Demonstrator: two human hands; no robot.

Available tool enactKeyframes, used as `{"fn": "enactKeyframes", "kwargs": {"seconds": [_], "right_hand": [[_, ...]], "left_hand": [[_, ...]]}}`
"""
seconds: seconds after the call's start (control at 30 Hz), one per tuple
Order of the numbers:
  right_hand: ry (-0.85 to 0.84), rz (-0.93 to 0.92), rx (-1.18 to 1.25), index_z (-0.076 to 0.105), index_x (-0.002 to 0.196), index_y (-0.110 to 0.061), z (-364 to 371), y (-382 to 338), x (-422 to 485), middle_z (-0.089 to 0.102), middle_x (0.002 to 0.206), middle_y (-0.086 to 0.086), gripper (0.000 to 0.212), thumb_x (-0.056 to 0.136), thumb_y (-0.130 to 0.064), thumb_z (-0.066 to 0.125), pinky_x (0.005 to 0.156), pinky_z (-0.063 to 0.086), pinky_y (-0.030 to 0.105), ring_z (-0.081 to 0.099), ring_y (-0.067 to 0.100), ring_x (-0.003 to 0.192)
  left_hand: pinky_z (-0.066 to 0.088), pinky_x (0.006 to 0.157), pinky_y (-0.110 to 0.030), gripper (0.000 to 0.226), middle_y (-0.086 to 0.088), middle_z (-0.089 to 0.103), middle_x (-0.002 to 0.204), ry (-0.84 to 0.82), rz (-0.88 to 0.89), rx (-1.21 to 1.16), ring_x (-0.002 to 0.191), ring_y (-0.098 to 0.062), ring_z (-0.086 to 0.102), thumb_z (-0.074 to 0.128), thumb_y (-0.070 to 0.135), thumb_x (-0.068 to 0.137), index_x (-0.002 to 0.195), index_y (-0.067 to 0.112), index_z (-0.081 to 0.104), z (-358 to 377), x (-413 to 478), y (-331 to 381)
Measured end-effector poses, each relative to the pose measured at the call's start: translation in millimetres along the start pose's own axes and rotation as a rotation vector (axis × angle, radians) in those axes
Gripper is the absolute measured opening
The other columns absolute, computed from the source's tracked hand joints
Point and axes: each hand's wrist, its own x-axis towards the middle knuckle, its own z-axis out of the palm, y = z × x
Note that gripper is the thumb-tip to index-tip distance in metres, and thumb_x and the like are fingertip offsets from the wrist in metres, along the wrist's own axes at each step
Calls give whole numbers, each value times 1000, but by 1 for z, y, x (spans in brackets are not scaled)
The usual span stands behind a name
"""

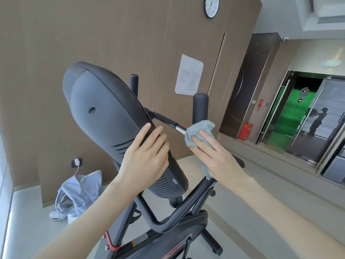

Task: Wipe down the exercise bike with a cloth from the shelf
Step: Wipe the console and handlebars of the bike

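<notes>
left hand (147,156): fingers (149,131) straight, together, flat on exercise bike console (104,116) | right hand (214,152): fingers (205,136) straight, pressing blue cloth (196,129) onto chrome bar (180,129)

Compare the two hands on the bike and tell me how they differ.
The left hand lies bare on the black console; the right hand presses a blue-grey cloth against the chrome grip. The left hand rests on a broad housing, while the right hand works on a thin bar. Both show fairly straight fingers laid flat.
</notes>
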Motion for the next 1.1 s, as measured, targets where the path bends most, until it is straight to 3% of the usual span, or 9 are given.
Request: {"fn": "enactKeyframes", "kwargs": {"seconds": [0.17, 0.23, 0.33, 0.47, 0.63, 0.73, 0.87, 1.1], "right_hand": [[137, 15, -3, 41, 136, -2, -44, 27, 29, 51, 137, 17, 51, 86, 2, 41, 109, 34, 49, 40, 39, 132], [168, 20, -55, 44, 136, -3, -52, 40, 50, 52, 136, 18, 51, 86, 4, 45, 109, 30, 47, 41, 39, 132], [106, 14, -113, 50, 132, -2, -46, 45, 65, 54, 134, 19, 52, 82, 4, 64, 105, 39, 51, 42, 39, 131], [97, -28, -140, 53, 127, 0, -33, 31, 45, 56, 131, 20, 39, 89, 3, 45, 100, 43, 51, 44, 38, 129], [-45, -100, -135, 56, 126, -1, -25, 9, 18, 57, 129, 18, 51, 75, 2, 66, 100, 44, 50, 46, 37, 128], [37, -76, -118, 52, 128, 0, -46, 23, 33, 57, 130, 19, 40, 89, 0, 44, 103, 41, 50, 45, 39, 128], [109, 11, -161, 54, 128, 0, -61, 49, 63, 56, 131, 20, 45, 91, 1, 28, 101, 43, 51, 44, 41, 128], [19, -42, -163, 52, 126, 3, -26, 18, 32, 53, 133, 22, 50, 77, 6, 61, 103, 39, 52, 41, 40, 131]], "left_hand": [[11, 121, -45, 28, -11, 68, 115, -24, 6, 8, 124, -30, 53, 48, 21, 92, 98, 6, 71, 0, -2, -1], [10, 122, -45, 29, -11, 68, 115, -29, 2, 3, 124, -30, 53, 48, 21, 92, 99, 5, 71, 1, -2, 0], [9, 122, -45, 30, -11, 68, 116, -34, -4, 4, 125, -30, 52, 48, 22, 93, 100, 5, 71, 1, -2, 0], [8, 122, -44, 30, -11, 67, 117, -43, -10, 3, 126, -29, 52, 47, 22, 93, 101, 5, 71, 1, -3, 0], [7, 122, -44, 30, -11, 67, 116, -42, -8, -2, 125, -29, 53, 47, 22, 92, 100, 5, 71, 1, -2, 0], [7, 122, -44, 30, -11, 67, 117, -41, -3, 0, 126, -29, 53, 47, 22, 92, 100, 5, 70, 0, -2, -1], [7, 122, -44, 30, -11, 67, 116, -42, -8, -2, 126, -30, 52, 46, 21, 93, 100, 5, 70, 1, -3, 0], [9, 122, -44, 29, -11, 68, 115, -27, -11, -8, 125, -29, 53, 46, 21, 93, 99, 5, 70, 0, -2, 1]]}}
